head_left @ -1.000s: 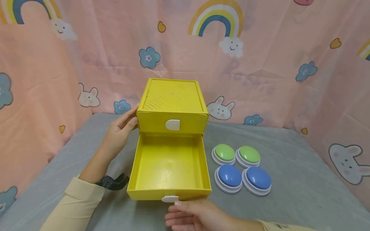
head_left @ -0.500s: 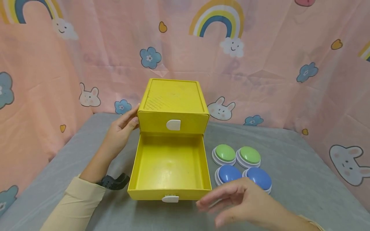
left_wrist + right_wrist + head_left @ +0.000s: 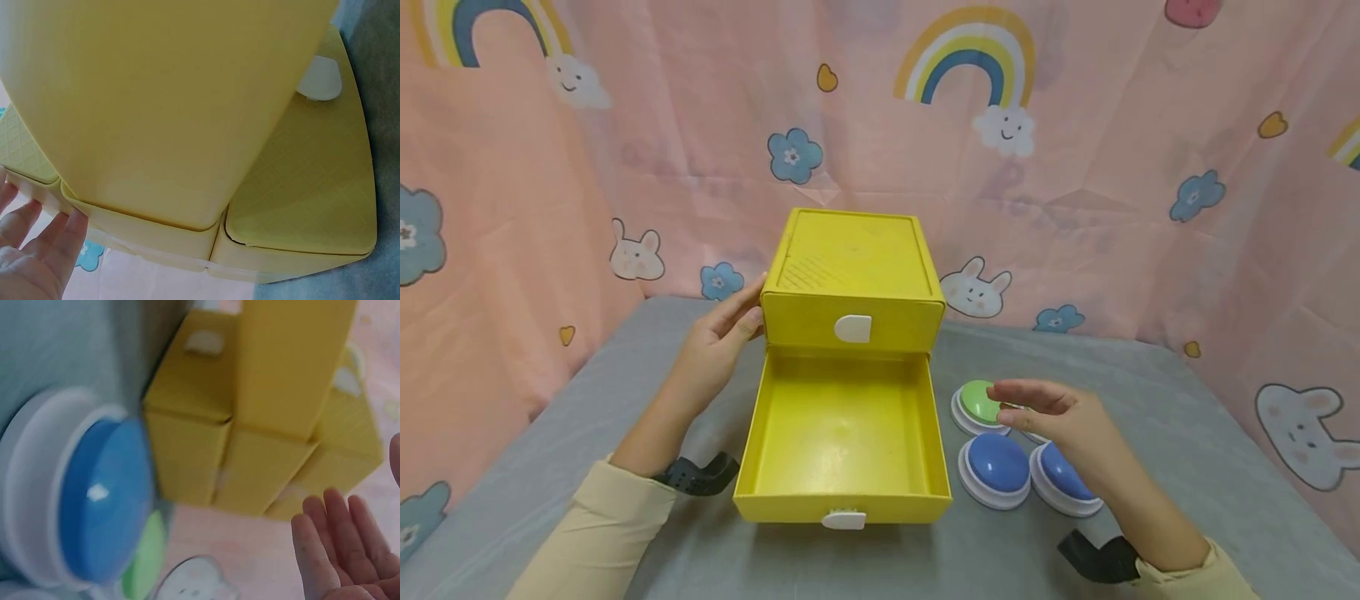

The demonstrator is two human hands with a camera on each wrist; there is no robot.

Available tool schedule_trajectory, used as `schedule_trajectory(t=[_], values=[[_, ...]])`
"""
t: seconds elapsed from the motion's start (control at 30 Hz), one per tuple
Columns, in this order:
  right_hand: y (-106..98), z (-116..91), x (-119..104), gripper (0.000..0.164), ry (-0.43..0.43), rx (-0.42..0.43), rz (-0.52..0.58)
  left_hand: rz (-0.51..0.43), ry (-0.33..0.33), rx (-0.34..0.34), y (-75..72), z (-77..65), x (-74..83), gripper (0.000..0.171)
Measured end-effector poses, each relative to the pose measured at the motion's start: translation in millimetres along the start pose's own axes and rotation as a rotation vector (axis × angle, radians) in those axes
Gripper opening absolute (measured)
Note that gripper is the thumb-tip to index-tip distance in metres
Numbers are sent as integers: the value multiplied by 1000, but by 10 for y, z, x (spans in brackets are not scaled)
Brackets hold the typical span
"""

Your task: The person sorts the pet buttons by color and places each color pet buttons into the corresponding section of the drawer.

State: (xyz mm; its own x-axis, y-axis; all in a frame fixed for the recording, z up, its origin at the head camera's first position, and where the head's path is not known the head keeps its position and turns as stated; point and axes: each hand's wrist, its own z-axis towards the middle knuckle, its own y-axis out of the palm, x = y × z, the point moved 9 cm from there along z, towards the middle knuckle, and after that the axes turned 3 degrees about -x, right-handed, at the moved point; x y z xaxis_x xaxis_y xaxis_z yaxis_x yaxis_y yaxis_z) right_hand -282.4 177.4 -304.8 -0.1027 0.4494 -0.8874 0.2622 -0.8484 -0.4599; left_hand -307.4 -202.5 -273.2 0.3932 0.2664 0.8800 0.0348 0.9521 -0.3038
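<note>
A yellow drawer cabinet stands mid-table, its middle drawer pulled out with nothing inside and a white tab handle on the front. My left hand touches the cabinet's left side, thumb near the front corner; the left wrist view shows its fingertips against the yellow wall. To the right, my right hand hovers over the push lights or buttons with fingers extended and thumb apart, holding nothing. It overlaps a green-domed button and hides most of a second green one. Two blue-domed buttons sit in front.
The closed top drawer has a white handle. Below the open drawer, the left wrist view shows a closed bottom drawer. A grey cloth covers the table, and a pink patterned curtain hangs behind and at the sides.
My right hand has left the open drawer's handle and moved right and away from me, over the buttons. My left hand stays at the cabinet's side; the drawer has not moved.
</note>
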Motion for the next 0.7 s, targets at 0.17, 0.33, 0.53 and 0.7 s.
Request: schedule_trajectory(t=[0.17, 0.33, 0.53, 0.7], values=[[-56, 148, 225, 61, 55, 15, -21, -9, 15, 1, 12, -3, 11, 51], [-49, 292, 414, 68, 109, -3, -28, -33, 16, -1, 17, -8, 26, 50], [-35, 415, 556, 76, 126, -12, -43, -32, 10, -1, 22, -15, 37, 49], [-51, 471, 663, 81, 155, 7, -50, -24, 14, -6, 31, -13, 32, 50]])
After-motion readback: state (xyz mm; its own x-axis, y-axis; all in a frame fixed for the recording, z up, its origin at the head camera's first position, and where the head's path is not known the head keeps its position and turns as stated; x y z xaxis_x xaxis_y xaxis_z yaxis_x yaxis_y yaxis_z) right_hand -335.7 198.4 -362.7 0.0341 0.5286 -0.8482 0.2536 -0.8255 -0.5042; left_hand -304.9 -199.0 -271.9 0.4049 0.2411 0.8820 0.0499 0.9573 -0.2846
